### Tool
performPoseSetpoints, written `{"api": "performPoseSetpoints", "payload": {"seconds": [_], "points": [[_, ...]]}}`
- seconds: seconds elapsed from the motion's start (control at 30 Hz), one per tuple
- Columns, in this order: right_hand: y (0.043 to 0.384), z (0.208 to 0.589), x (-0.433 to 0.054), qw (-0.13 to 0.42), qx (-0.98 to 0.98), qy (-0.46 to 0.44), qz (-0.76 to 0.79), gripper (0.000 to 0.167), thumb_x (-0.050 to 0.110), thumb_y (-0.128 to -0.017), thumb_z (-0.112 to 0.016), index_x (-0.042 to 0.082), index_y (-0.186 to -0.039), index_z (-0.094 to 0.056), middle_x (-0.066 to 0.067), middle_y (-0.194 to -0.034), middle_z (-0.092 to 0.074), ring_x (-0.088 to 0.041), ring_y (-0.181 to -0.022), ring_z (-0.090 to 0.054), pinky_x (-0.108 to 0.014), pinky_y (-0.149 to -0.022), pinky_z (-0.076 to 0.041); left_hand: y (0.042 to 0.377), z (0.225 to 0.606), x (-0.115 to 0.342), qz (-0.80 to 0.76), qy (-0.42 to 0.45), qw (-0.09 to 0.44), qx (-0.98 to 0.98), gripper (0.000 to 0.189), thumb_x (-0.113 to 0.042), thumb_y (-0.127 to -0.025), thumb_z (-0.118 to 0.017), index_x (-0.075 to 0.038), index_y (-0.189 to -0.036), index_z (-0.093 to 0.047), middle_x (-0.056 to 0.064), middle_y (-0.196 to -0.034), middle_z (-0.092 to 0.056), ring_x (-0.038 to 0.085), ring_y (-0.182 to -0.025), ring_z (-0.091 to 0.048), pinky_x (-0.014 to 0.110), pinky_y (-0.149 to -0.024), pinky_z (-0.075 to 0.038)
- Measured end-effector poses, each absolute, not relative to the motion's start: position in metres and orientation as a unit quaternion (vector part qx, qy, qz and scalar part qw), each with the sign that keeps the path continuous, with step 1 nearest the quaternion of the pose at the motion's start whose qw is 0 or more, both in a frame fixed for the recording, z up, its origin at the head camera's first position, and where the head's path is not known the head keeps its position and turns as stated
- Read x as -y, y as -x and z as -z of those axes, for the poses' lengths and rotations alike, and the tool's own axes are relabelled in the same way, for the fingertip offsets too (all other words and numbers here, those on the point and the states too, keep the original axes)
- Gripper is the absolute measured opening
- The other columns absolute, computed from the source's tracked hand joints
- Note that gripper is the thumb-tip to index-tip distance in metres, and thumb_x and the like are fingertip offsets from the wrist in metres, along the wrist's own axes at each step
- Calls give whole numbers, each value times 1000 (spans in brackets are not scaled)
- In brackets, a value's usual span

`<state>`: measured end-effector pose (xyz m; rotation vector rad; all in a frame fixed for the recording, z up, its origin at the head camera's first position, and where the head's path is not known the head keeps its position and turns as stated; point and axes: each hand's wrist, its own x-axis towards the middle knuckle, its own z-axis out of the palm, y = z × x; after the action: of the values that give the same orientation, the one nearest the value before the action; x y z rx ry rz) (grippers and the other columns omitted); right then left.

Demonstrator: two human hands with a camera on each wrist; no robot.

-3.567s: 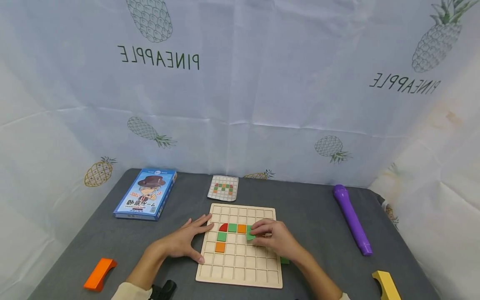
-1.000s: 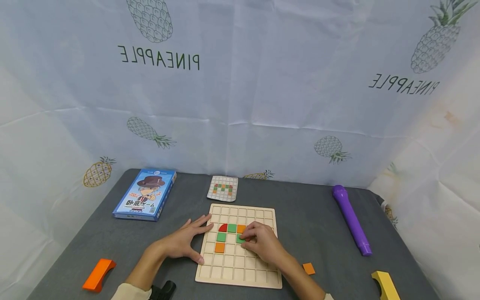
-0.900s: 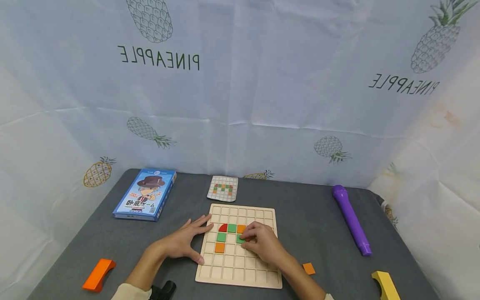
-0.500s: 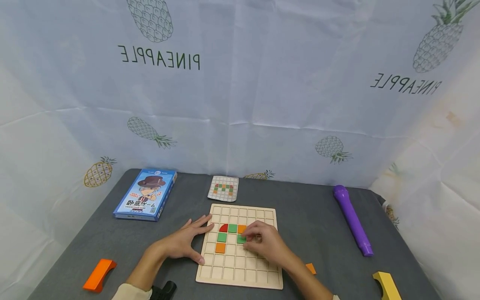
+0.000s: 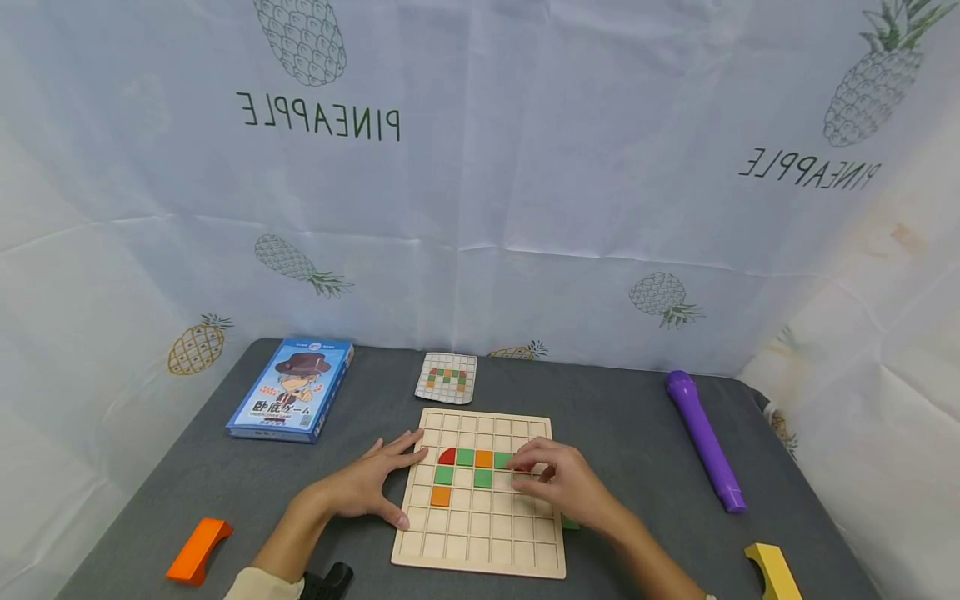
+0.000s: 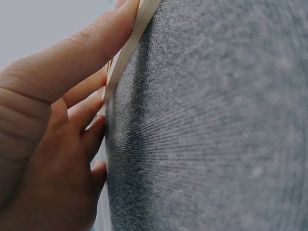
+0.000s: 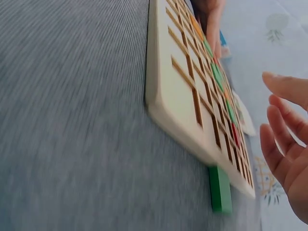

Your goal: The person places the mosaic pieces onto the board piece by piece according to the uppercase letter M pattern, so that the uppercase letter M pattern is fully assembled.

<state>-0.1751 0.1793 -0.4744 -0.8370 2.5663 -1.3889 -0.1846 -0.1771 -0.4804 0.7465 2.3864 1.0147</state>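
A wooden grid board [image 5: 480,550] lies on the table. In one row sit a red rounded tile [image 5: 447,457], a green tile [image 5: 465,457], an orange tile [image 5: 483,459] and another green tile [image 5: 502,459]. Lower cells hold two more green tiles and an orange tile [image 5: 440,497]. My left hand [image 5: 367,482] spreads its fingers along the board's left edge, thumb [image 6: 86,45] on the rim. Over the right half hovers my right hand [image 5: 558,479], fingers loosely bent and holding nothing in the right wrist view. A red tile [image 7: 235,134] shows beneath it on the board.
A green block [image 7: 220,190] lies against the board's right edge. Behind the board is a pattern card [image 5: 447,377]. A blue game box [image 5: 291,390] stands back left, a purple microphone [image 5: 705,442] right. Orange [image 5: 198,550] and yellow [image 5: 774,572] arch blocks flank the front.
My right hand has let go of the lower green tile, which now lies flat in its cell, and has moved right. The green block at the board's edge is uncovered. My left hand stays put.
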Motion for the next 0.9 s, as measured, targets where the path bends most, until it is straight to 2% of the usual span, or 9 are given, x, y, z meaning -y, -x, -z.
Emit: {"api": "performPoseSetpoints", "payload": {"seconds": [0.27, 0.37, 0.6, 0.9], "points": [[171, 478, -210, 39, -862, 269, 429, 22, 20, -91, -77, 15, -112, -78, 0, -116, -73, -23, -99, -67, -22, -69, -54, 184, 478, 176, -367, -265, 223, -863, 106, -35, -73, -90, -4, -158, -36, 17, -173, -12, 48, -159, -8, 75, -121, 3], [169, 478, -221, 36, -869, 259, 421, 24, 21, -90, -78, 16, -113, -77, 3, -117, -73, -20, -103, -67, -23, -72, -55, 183, 478, 177, -367, -264, 223, -864, 106, -35, -73, -91, -4, -158, -36, 18, -173, -12, 48, -159, -8, 75, -121, 3], [164, 478, -241, 12, -882, 248, 399, 31, 25, -86, -82, 17, -116, -77, 4, -119, -74, 0, -109, -61, -27, -82, -57, 183, 479, 177, -367, -264, 223, -863, 106, -35, -73, -90, -4, -159, -35, 18, -173, -12, 48, -159, -7, 76, -121, 3], [151, 478, -253, -4, -890, 248, 382, 33, 32, -85, -82, 22, -117, -76, 3, -122, -74, 0, -116, -60, -26, -91, -56, 182, 478, 176, -368, -261, 224, -864, 106, -35, -73, -91, -5, -158, -36, 17, -173, -13, 48, -159, -8, 75, -122, 3]]}}
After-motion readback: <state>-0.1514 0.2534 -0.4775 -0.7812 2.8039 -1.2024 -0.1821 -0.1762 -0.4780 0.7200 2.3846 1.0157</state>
